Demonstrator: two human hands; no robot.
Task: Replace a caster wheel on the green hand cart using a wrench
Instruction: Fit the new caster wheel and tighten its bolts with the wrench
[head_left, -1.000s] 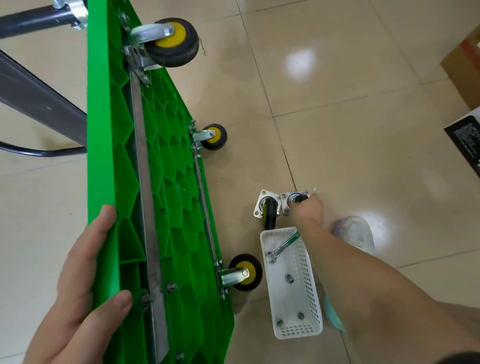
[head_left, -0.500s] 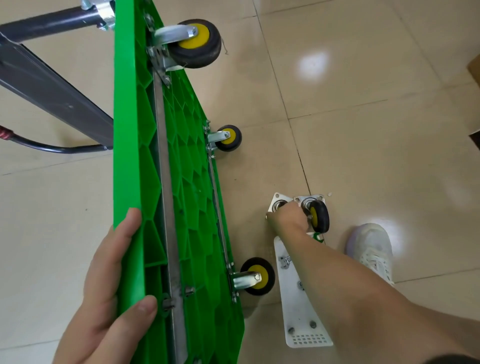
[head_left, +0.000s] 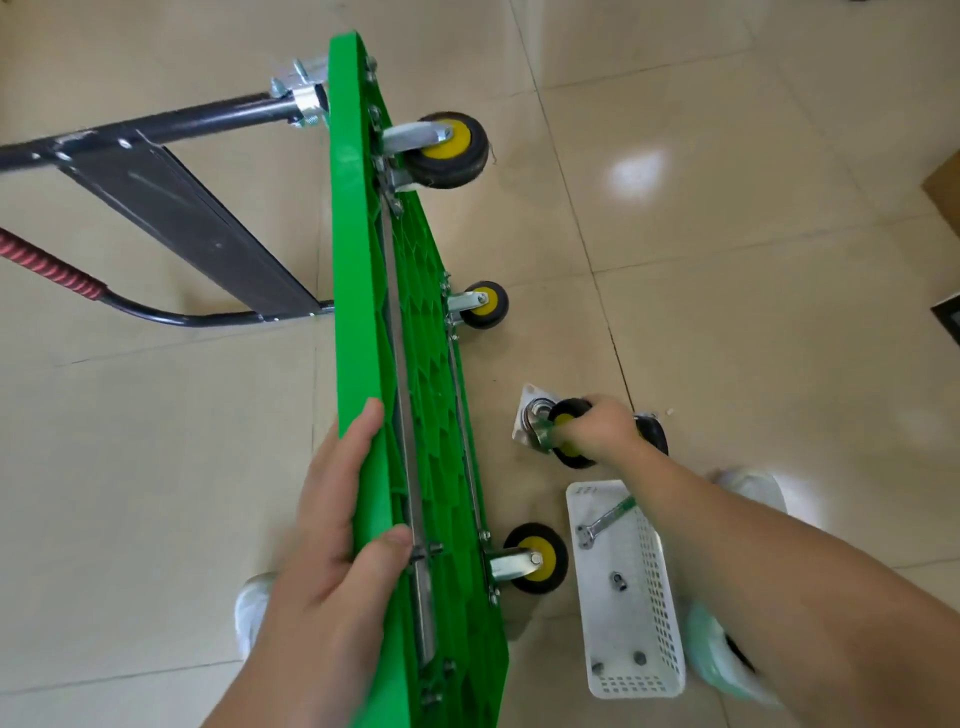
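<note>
Broadly, from left to right: the folded black handle (head_left: 156, 130) lies on the tiled floor, and the green cart deck (head_left: 363, 260) stands on its long edge with the ribbed underside facing right. The left hand (head_left: 337, 545) grips the deck's raised edge, fingers over the rim and thumb on the ribs. It is the only support visible. Three mounted casters (head_left: 535, 558) project from the underside, and the corner beside the thumb carries none.

Right of the deck, the right hand (head_left: 605, 428) is closed round a loose caster (head_left: 556, 431), whose mounting plate tilts toward the cart. A second loose caster (head_left: 654, 434) lies just behind that hand. Which of the two is the replacement cannot be told. Nearest the viewer, the wrench (head_left: 605, 519) and several nuts (head_left: 618, 579) lie in the white basket (head_left: 662, 597), the wrench handle partly hidden by the forearm.

Probable hazards:
- The deck may tip toward the basket if the left grip slackens while attention goes right — the nuts could scatter.
- The swivelling plate may swing and nip the fingers.
- The worn caster may be refitted by mistake.
- Both hands are occupied, so the wrench cannot be taken up without freeing one.
</note>
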